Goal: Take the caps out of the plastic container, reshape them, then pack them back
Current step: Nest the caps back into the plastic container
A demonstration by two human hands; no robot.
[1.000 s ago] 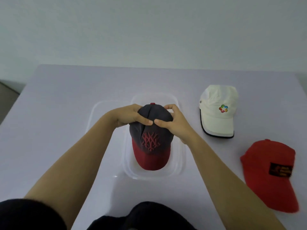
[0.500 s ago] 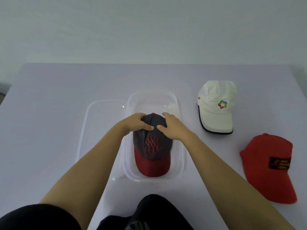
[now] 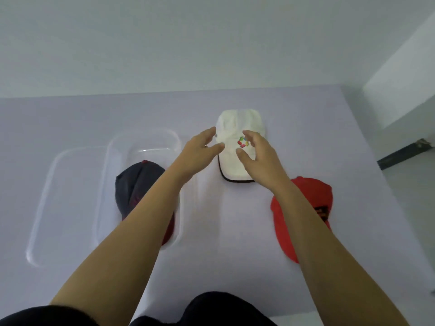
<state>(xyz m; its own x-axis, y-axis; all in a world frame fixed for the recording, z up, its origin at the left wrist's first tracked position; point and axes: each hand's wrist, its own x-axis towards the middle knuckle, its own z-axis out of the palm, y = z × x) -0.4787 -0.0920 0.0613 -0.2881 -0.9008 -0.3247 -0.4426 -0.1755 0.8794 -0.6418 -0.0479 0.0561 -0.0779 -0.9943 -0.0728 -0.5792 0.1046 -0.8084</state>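
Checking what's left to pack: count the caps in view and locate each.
3. The dark cap lies in the plastic container; the white cap on the table right of it; the red cap nearer, at the table's right, partly behind the right forearm. None seem hidden.

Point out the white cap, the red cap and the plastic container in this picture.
white cap (image 3: 240, 121), head view, on the top of its crown.
red cap (image 3: 315, 194), head view, on its crown.
plastic container (image 3: 150, 142), head view, on its bare far wall.

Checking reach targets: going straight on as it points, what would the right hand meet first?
Probably the white cap, just ahead of the right hand; the depth between them is unclear.
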